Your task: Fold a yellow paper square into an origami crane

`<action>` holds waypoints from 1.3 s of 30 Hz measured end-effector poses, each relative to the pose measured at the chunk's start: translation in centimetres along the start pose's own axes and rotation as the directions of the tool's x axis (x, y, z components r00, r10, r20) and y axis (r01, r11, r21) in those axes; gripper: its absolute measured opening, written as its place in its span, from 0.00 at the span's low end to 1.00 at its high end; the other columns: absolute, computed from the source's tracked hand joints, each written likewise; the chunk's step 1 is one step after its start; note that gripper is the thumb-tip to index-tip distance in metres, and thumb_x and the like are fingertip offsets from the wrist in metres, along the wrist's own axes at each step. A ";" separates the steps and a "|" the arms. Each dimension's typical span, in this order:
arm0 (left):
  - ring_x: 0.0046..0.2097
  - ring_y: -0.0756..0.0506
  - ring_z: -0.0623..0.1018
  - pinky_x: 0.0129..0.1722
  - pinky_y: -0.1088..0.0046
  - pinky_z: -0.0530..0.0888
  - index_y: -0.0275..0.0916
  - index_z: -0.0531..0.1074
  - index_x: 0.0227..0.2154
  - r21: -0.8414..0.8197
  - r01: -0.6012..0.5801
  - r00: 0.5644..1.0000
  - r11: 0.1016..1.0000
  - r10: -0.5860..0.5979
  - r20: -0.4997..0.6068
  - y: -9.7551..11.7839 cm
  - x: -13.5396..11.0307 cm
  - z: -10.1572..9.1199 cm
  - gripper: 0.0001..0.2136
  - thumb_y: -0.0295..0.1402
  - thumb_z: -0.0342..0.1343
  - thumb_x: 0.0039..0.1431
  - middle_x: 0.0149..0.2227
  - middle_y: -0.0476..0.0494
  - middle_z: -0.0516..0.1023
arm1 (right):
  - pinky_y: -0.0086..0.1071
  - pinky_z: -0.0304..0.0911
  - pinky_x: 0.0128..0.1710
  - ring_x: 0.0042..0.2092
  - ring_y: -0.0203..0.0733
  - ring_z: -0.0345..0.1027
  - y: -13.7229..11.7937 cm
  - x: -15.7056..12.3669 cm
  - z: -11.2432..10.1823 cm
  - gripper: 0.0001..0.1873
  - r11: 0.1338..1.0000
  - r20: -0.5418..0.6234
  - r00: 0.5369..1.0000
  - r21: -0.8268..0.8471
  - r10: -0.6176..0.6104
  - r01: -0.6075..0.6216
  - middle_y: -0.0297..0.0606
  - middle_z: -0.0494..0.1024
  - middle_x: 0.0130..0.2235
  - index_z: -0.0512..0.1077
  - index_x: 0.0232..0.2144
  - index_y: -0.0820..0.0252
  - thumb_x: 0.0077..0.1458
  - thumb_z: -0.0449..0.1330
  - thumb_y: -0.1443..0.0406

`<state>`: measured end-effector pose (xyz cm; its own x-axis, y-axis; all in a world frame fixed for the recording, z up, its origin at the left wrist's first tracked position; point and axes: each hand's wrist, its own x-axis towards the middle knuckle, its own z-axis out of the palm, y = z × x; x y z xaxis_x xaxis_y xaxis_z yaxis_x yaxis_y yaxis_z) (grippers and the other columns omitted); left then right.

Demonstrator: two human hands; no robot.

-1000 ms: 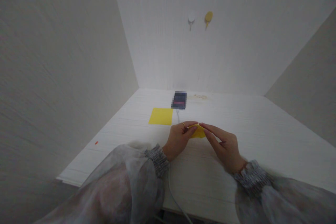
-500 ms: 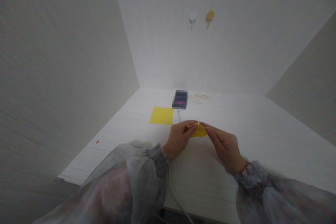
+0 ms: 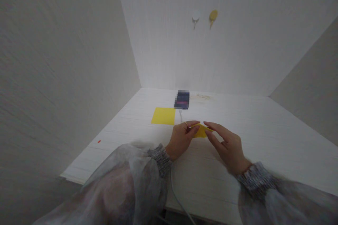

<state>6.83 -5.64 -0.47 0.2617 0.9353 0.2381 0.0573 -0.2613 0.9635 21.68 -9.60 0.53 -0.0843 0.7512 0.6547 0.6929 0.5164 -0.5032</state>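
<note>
Fingers of left hand (image 3: 181,137) and right hand (image 3: 227,145) pinch yellow paper (image 3: 201,130) mid-table (image 3: 264,126); edges well apart.

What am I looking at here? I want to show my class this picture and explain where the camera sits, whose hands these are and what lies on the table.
The camera sits on a person's head, looking forward and down, so both hands are that person's own. The left hand and right hand together pinch a small folded yellow paper just above a white table. Farther back lie a flat yellow sheet and a phone with a cable running toward the person. Two hooks hang on the back wall.
</note>
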 end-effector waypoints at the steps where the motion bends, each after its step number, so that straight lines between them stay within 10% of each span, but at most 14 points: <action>1: 0.32 0.49 0.74 0.32 0.74 0.71 0.37 0.70 0.37 0.007 -0.003 1.000 1.000 0.003 0.003 0.1 0.0 0.0 0.15 0.39 0.49 0.49 0.34 0.43 0.75 | 0.36 0.65 0.41 0.40 0.41 0.68 0.0 0.0 0.1 0.13 1.000 -0.008 1.000 -0.014 -0.021 0.021 0.40 0.74 0.39 0.69 0.40 0.59 0.50 0.53 0.65; 30: 0.32 0.49 0.74 0.33 0.74 0.71 0.38 0.70 0.38 0.056 -0.030 0.999 0.998 0.029 0.024 0.2 -0.1 0.0 0.15 0.39 0.48 0.51 0.33 0.44 0.76 | 0.37 0.62 0.44 0.44 0.40 0.65 0.0 0.0 0.1 0.17 1.000 0.039 0.999 -0.020 0.012 -0.011 0.41 0.71 0.43 0.63 0.46 0.60 0.53 0.49 0.66; 39: 0.31 0.50 0.73 0.31 0.76 0.70 0.36 0.69 0.38 0.062 -0.029 0.996 0.998 0.024 0.090 0.3 -0.2 0.1 0.15 0.39 0.48 0.51 0.33 0.43 0.75 | 0.35 0.65 0.38 0.38 0.39 0.67 0.5 0.5 0.9 0.09 0.991 -0.035 0.991 -0.035 -0.133 0.131 0.39 0.73 0.35 0.69 0.34 0.59 0.49 0.54 0.69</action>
<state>6.90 -5.98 -0.27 0.3488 0.9035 0.2489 0.1090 -0.3029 0.9468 21.35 -8.61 0.15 -0.1502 0.6611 0.7351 0.7003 0.5960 -0.3929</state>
